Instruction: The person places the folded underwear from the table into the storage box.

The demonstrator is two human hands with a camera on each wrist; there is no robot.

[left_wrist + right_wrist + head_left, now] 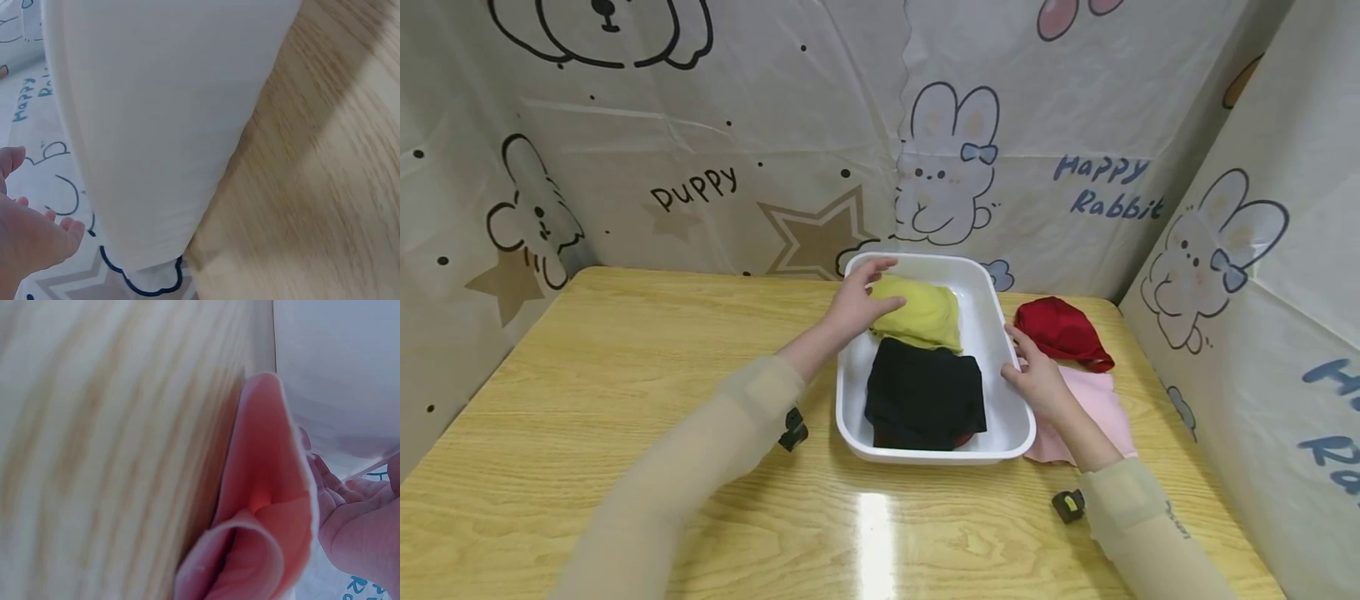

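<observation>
A white plastic basin (992,417) sits on the table, with a folded yellow cloth (925,312) at its far end and a folded black cloth (925,396) at its near end. My left hand (861,304) is over the basin's far left side, fingers spread beside the yellow cloth and holding nothing. At the right rim is my right hand (1037,379), its thumb and fingers apart and loosely bent against the edge. A pink cloth (1097,408) lies beside the basin, partly under the right hand in the head view; its folded edge shows in the right wrist view.
A dark red cloth (1060,333) lies on the table behind the pink one, right of the basin. Something reddish-brown (962,438) peeks from under the black cloth. Printed sheets (820,167) hang behind and to the right of the wooden table (647,358).
</observation>
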